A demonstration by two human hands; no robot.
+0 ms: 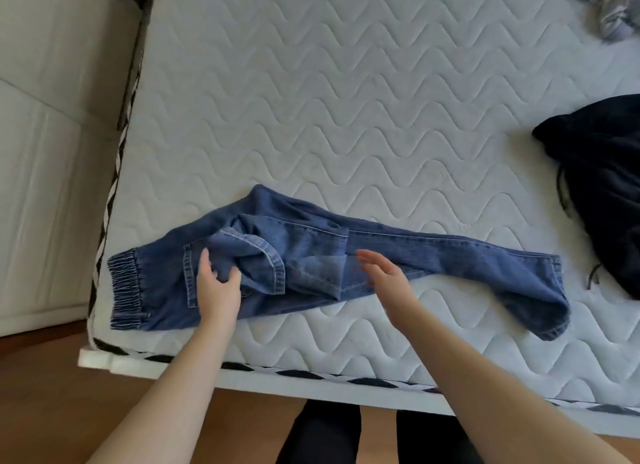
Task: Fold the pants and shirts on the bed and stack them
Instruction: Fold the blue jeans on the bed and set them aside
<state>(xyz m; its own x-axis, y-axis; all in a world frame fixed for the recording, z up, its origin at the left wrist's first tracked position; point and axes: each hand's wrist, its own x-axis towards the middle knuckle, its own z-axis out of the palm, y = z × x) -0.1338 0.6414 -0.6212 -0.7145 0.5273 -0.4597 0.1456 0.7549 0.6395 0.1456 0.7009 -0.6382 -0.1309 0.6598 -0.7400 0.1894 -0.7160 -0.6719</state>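
While left hand (218, 292) grips jeans (311, 259), no writing shows.

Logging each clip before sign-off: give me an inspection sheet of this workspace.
Surface: white quilted mattress, bare, wavy stitching.
Job's things: blue jeans lying lengthwise near the front edge, partly folded; black garment crumpled at right; grey garment bunched at the far right corner.
Clutter: nothing seen.
Hands: left hand grips a fold of the jeans; right hand open, over the jeans.
Cables: nothing seen; only the black garment's drawstring.
Surroundings: wooden floor, pale padded panel at left.
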